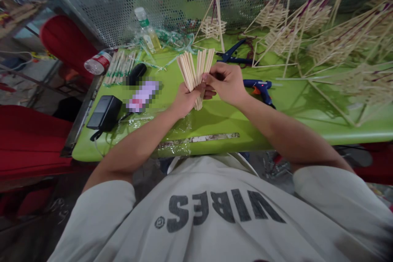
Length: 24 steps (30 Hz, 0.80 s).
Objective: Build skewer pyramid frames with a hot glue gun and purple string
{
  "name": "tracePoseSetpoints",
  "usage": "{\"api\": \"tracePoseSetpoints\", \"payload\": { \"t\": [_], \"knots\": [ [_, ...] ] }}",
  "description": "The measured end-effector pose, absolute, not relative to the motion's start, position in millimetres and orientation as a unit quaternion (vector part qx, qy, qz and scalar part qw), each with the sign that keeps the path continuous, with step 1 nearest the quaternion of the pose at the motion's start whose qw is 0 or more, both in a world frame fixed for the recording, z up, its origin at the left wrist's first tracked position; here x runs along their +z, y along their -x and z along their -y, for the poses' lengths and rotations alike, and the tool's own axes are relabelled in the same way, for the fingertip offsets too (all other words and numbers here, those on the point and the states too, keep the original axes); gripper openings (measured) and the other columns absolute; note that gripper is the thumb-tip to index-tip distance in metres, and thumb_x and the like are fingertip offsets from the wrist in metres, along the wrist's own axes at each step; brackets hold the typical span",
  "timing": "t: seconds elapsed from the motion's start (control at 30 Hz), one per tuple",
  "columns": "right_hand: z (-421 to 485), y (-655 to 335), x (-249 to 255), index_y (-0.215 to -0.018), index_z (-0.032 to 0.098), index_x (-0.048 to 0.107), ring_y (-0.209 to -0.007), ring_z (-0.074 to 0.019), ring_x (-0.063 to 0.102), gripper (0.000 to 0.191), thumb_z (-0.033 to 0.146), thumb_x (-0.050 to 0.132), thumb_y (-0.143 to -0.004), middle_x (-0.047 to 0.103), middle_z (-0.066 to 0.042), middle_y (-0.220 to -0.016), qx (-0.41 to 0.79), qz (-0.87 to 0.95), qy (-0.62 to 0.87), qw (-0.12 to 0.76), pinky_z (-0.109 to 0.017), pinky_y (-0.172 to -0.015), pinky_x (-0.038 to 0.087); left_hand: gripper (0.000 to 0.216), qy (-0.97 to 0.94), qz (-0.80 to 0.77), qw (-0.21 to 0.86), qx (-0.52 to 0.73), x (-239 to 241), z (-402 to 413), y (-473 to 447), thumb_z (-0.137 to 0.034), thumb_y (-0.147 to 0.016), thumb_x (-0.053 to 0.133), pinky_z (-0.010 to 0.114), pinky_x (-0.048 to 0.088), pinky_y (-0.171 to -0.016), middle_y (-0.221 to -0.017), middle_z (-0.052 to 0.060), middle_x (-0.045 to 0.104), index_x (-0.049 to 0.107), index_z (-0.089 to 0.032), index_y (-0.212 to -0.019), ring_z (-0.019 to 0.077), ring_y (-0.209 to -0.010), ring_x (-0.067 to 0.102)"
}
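A bundle of bare wooden chopsticks (188, 69) is held over the green table, its upper ends fanned into two clusters. My left hand (186, 99) is closed round the lower part of the bundle, with the bottom ends showing below the fingers. From the right, my right hand (229, 84) pinches at the right-hand cluster, thumb and fingers against the sticks. Its fingertips are partly hidden, so how many sticks it grips cannot be made out.
On the green table (215, 120), a blue glue gun (260, 88) and dark blue pliers (231, 52) lie to the right. Stick-built frames (284, 35) crowd the right side. Leftward are a phone (143, 96), black box (104, 112), wrapped chopsticks (120, 67) and bottle (147, 32).
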State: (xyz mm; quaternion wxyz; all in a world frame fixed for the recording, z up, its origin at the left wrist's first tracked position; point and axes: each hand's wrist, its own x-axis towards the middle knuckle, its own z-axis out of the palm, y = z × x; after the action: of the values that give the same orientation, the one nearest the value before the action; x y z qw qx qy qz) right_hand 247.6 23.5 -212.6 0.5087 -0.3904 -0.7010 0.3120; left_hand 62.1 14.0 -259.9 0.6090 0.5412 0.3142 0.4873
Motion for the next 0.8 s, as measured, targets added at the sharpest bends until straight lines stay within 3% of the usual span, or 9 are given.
{"api": "tracePoseSetpoints", "payload": {
  "t": [0.13,0.27,0.43,0.67,0.8],
  "knots": [
    [-35.0,-260.9,-205.2,-0.076,0.023,0.068,-0.074,-0.0161,0.051,0.049,0.063,0.084,-0.100,0.054,-0.003,-0.078,0.306,0.653,0.412,0.557,-0.037,-0.074,0.054,0.059,-0.523,-0.329,0.599,0.509,-257.0,-14.3,-61.1,-0.068,-0.098,0.087,0.037,0.076,-0.092,-0.119,0.013,0.089,0.079,-0.018,-0.126,0.0222,-0.101,0.089],
    [-46.9,-287.0,-196.3,-0.089,0.022,0.076,-0.079,-0.0153,0.066,0.028,0.044,0.090,-0.100,0.068,-0.003,-0.088,0.407,0.581,0.402,0.578,-0.037,-0.086,0.065,0.056,-0.505,-0.358,0.569,0.541,-253.6,-17.5,-55.1,-0.067,-0.100,0.084,0.031,0.071,-0.077,-0.112,0.010,0.089,0.079,-0.020,-0.130,0.0176,-0.086,0.086],
    [-47.7,-297.4,-200.0,-0.088,0.020,0.077,-0.079,-0.0208,0.079,0.027,0.038,0.090,-0.103,0.080,-0.009,-0.088,0.515,0.566,0.473,0.437,-0.043,-0.088,0.075,0.053,-0.514,-0.372,0.503,0.587,-247.7,-20.9,-48.0,-0.070,-0.102,0.081,0.023,0.045,-0.050,-0.099,0.006,0.087,0.083,-0.022,-0.124,0.0056,-0.053,0.056],
    [-54.6,-277.9,-228.2,-0.082,0.019,0.071,-0.076,-0.0214,0.080,0.029,0.029,0.082,-0.107,0.079,-0.009,-0.082,0.499,0.601,0.531,0.329,-0.041,-0.084,0.073,0.044,-0.489,-0.367,0.517,0.599,-245.3,-19.2,-48.2,-0.068,-0.105,0.079,0.025,0.032,-0.048,-0.082,0.000,0.077,0.075,-0.028,-0.123,0.0063,-0.049,0.043],
    [-53.5,-274.9,-226.4,-0.086,0.019,0.068,-0.069,-0.0174,0.068,0.030,0.031,0.067,-0.113,0.075,-0.007,-0.081,0.397,0.723,0.535,0.186,-0.036,-0.075,0.060,0.035,-0.482,-0.380,0.515,0.599,-245.8,-20.6,-48.2,-0.064,-0.108,0.076,0.026,0.031,-0.047,-0.083,-0.002,0.075,0.072,-0.029,-0.114,0.0067,-0.049,0.041]
  ]
}}
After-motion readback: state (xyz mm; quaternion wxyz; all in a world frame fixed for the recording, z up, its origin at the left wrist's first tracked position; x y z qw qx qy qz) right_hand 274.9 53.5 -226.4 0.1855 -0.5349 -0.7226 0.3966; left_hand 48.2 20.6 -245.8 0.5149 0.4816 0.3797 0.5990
